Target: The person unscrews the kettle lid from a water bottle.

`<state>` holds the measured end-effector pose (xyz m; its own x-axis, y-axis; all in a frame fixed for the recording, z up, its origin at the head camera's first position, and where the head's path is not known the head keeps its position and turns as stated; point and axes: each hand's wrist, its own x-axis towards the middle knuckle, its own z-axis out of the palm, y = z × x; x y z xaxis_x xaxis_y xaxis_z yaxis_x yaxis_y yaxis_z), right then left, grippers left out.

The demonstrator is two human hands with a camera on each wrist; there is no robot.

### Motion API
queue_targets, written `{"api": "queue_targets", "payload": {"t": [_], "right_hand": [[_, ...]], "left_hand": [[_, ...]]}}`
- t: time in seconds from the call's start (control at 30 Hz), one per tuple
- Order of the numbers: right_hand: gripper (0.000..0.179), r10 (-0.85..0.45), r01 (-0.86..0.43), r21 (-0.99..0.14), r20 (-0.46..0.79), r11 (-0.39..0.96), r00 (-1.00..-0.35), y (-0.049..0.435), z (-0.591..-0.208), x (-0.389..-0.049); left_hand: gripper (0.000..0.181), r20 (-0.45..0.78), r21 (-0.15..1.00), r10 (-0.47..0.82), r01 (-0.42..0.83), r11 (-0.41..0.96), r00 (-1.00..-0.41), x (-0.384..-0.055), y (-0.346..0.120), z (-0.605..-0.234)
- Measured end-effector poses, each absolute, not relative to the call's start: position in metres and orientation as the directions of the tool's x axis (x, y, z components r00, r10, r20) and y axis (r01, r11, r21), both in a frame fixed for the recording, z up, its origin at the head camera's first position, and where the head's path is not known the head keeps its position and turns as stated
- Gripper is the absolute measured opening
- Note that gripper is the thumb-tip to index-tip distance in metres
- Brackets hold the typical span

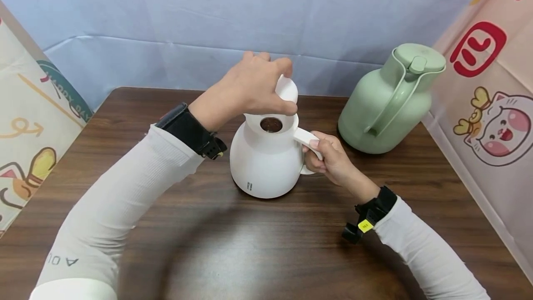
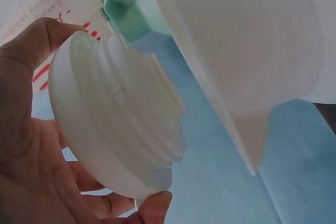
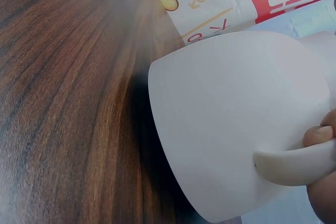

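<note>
lid (image 2: 107, 114) in left hand (image 1: 250, 84) beside open jug (image 1: 266, 165), inside (image 1: 271, 125) unclear

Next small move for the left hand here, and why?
Probably level the round white threaded lid over the open mouth of the white round-bodied jug: the left hand holds it tilted, apart from the jug, threads toward it, while the right hand grips the curved white handle.

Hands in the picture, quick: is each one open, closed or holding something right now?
Left hand: holding the white lid, clear of the jug.
Right hand: closed around the jug's handle.
</note>
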<state>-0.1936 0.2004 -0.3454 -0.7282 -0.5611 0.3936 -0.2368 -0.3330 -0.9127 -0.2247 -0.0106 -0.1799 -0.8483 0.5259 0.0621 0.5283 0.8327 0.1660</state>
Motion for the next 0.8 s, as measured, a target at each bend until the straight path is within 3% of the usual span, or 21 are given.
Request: {"api": "queue_targets", "payload": {"t": [0.37,0.57,0.8], "right_hand": [[0.024,-0.551,-0.238,-0.905,0.406,-0.353,-0.729,0.198,-0.345,-0.193],[0.023,-0.548,-0.245,-0.903,0.411,-0.352,-0.729,0.198,-0.345,-0.192],[0.023,-0.543,-0.244,-0.903,0.41,-0.353,-0.733,0.197,-0.344,-0.191]], "left_hand": [[0.049,0.101,0.219,0.522,0.531,0.819,-0.847,-0.226,-0.019,-0.187],[0.048,0.142,0.466,0.486,0.492,0.735,-0.862,-0.231,-0.035,-0.193],[0.042,0.038,0.749,0.411,0.299,0.592,-0.911,-0.236,-0.052,-0.191]]}}
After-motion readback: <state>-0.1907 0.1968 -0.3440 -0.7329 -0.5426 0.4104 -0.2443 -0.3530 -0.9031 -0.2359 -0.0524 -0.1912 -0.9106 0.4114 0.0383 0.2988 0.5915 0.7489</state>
